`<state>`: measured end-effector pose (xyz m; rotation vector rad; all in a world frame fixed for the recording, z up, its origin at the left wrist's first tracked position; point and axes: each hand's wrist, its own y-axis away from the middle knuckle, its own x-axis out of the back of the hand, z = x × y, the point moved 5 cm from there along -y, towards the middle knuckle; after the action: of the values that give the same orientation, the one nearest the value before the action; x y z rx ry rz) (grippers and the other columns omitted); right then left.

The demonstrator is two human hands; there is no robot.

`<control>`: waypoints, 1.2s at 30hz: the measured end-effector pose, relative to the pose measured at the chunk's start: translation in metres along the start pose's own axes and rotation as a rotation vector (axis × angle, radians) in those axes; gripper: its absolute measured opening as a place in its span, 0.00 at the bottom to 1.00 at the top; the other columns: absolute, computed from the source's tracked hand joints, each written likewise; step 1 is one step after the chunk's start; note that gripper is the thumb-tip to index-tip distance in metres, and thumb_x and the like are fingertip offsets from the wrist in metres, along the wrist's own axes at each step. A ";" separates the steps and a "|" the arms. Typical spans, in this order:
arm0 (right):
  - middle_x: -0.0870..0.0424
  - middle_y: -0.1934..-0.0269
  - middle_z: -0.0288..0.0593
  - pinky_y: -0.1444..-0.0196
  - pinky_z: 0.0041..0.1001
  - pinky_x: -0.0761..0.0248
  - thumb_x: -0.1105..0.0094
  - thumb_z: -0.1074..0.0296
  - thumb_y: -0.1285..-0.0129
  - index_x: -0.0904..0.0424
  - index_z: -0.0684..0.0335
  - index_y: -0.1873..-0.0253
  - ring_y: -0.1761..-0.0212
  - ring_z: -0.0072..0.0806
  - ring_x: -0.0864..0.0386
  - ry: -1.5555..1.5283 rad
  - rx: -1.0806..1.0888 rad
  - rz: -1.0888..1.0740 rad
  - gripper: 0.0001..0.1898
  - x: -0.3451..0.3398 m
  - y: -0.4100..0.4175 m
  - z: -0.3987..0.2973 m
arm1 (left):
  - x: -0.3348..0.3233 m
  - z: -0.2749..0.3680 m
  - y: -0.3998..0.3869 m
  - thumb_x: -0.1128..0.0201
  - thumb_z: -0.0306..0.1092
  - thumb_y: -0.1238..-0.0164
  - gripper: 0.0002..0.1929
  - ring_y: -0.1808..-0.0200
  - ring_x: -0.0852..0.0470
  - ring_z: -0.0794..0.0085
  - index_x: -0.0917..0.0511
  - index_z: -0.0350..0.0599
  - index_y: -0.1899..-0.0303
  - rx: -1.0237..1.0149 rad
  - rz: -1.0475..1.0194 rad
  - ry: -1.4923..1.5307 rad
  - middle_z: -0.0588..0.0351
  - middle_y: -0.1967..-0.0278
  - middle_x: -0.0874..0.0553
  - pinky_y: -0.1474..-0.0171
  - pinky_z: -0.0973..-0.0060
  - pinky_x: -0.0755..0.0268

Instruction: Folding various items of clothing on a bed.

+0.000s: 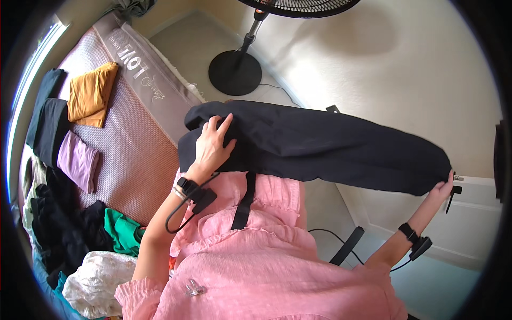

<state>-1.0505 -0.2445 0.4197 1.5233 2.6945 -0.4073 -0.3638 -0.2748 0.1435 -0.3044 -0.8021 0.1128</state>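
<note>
A long black garment (312,144), perhaps trousers, stretches sideways in front of me, above my lap. My left hand (214,144) lies on its left end with the fingers spread, the palm facing down on the cloth. At the far right my right hand (443,188) grips the other end of the garment, its fingers partly hidden by the fabric. The left end shows folded layers. Each of my wrists bears a black strap with a small device and a cable.
On the bed (132,160) at the left lie a folded mustard garment (90,94), a folded mauve garment (78,160) and folded dark garments (50,124). Nearer are a green cloth (122,232) and a white garment (100,284) in a loose heap. A standing fan's base (235,73) is ahead; a white door (460,220) is right.
</note>
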 end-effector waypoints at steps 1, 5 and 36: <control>0.17 0.56 0.43 0.50 0.21 0.27 0.40 0.63 0.38 0.21 0.66 0.54 0.54 0.29 0.20 0.005 0.000 0.025 0.13 0.023 -0.006 0.011 | -0.001 -0.006 -0.001 0.34 0.27 0.50 0.26 0.53 0.25 0.55 0.27 0.47 0.44 0.007 -0.003 -0.008 0.49 0.53 0.26 0.57 0.64 0.27; 0.18 0.53 0.48 0.46 0.34 0.26 0.49 0.60 0.36 0.22 0.68 0.52 0.50 0.37 0.20 0.088 -0.200 0.070 0.17 0.083 0.014 0.067 | 0.004 -0.018 0.003 0.36 0.23 0.51 0.15 0.62 0.21 0.61 0.18 0.47 0.58 -0.056 0.007 -0.022 0.55 0.66 0.24 0.61 0.68 0.26; 0.27 0.67 0.62 0.63 0.44 0.35 0.53 0.70 0.33 0.36 0.68 0.63 0.63 0.60 0.28 0.493 0.143 -1.327 0.08 -0.231 0.523 0.294 | 0.040 -0.020 0.082 0.34 0.26 0.45 0.04 0.78 0.23 0.67 0.17 0.42 0.67 0.175 -0.080 0.140 0.55 0.77 0.23 0.73 0.73 0.29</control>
<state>-0.5206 -0.2509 0.0567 -0.4935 3.7112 -0.2014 -0.3198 -0.1925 0.1325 -0.1133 -0.6599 0.0846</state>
